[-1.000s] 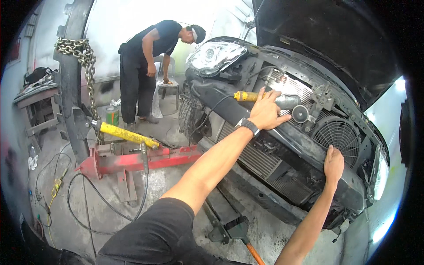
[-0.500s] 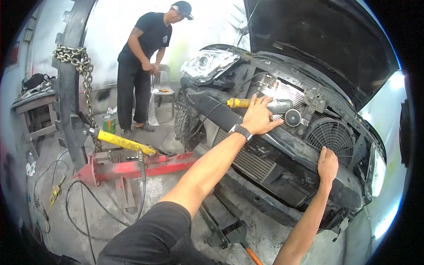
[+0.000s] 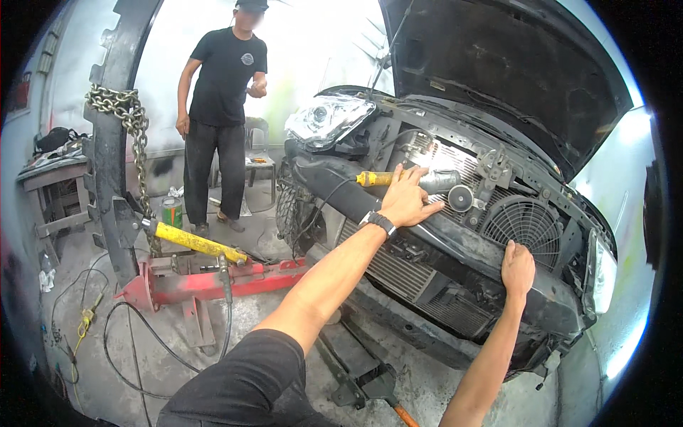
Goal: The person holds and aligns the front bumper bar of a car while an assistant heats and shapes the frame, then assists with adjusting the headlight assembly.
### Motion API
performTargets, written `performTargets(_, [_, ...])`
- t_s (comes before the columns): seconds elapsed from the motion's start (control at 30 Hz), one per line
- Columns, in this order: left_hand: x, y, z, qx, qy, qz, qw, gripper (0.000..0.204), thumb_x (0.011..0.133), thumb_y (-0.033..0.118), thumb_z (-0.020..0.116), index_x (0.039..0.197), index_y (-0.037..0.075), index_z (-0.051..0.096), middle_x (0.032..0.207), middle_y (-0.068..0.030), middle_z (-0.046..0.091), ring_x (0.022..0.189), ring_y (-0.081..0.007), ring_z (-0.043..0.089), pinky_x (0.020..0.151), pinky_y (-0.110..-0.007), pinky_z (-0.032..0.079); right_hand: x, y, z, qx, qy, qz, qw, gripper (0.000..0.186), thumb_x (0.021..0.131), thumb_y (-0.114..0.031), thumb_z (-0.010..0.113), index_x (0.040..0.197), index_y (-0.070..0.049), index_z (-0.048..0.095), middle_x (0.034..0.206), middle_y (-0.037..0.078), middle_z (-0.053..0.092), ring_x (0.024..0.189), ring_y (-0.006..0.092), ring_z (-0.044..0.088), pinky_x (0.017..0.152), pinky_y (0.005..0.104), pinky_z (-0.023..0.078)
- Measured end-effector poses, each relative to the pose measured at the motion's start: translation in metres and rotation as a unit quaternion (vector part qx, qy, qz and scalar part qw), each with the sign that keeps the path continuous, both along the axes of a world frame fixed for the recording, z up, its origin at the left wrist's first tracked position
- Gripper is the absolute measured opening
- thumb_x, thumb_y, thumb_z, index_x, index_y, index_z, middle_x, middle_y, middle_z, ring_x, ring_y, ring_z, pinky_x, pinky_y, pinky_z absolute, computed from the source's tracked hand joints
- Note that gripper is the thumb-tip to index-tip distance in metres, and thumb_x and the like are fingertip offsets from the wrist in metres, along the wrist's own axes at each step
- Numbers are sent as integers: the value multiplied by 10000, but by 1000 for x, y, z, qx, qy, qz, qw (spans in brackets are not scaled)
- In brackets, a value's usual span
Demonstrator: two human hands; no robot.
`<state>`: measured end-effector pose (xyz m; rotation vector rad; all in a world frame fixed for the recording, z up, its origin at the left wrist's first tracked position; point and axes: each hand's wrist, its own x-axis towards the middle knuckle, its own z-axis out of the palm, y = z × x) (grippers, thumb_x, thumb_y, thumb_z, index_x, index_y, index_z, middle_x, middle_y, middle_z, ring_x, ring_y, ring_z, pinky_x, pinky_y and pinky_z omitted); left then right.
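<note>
My left hand [image 3: 405, 204], with a watch at its wrist, lies with fingers spread on the black bumper beam [image 3: 462, 245] across the car's exposed front. Its fingertips reach over a corded work lamp [image 3: 375, 178] with a yellow handle and a silver guard, which rests behind the beam. A round black horn [image 3: 461, 198] sits just right of those fingers. Further right, my right hand [image 3: 518, 269] curls its fingers over the beam's upper edge, its fingertips hidden behind it. Behind that hand is a round cooling fan grille [image 3: 523, 226].
The hood [image 3: 505, 71] is propped up. A co-worker [image 3: 226, 92] stands at the back left near a chair [image 3: 260, 164]. On the left stand a chain-wrapped post [image 3: 117, 142], a yellow hydraulic ram [image 3: 199, 240] and a red steel beam [image 3: 213, 282]. Hoses and a floor jack [image 3: 366, 381] lie below.
The co-worker has straightened up and parted their hands, one now hanging and one raised. My hands keep their places on the beam, while the view has shifted slightly.
</note>
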<state>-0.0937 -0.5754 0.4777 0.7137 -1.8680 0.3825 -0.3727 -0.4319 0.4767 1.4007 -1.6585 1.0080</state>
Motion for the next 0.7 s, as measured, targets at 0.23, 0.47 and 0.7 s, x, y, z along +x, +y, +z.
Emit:
performTargets(0.23, [0,-2,-2,8,-2,-3,1000,525,839,570,610,765,73,764,1408,-166,455,1356,-322,343,1158,-543,136,0,0,-2,-13,27,1,1000,381,971,-261,480,767,30,616,815,250,630,795,437,607,722,510,457])
performTargets(0.47, [-2,-4,0,-2,4,1,1000,519,844,567,605,785,78,770,1404,-164,460,1354,-322,346,1158,-542,138,2,1,1,-8,12,1,1000,388,974,-265,476,768,31,619,823,250,631,810,437,604,723,507,453])
performTargets(0.7, [-1,-3,-1,4,1,-3,1000,516,845,566,605,773,82,768,1399,-169,461,1351,-330,346,1156,-545,136,3,3,1,9,3,-1,1000,400,979,-275,460,787,35,624,855,261,628,826,450,597,734,519,445])
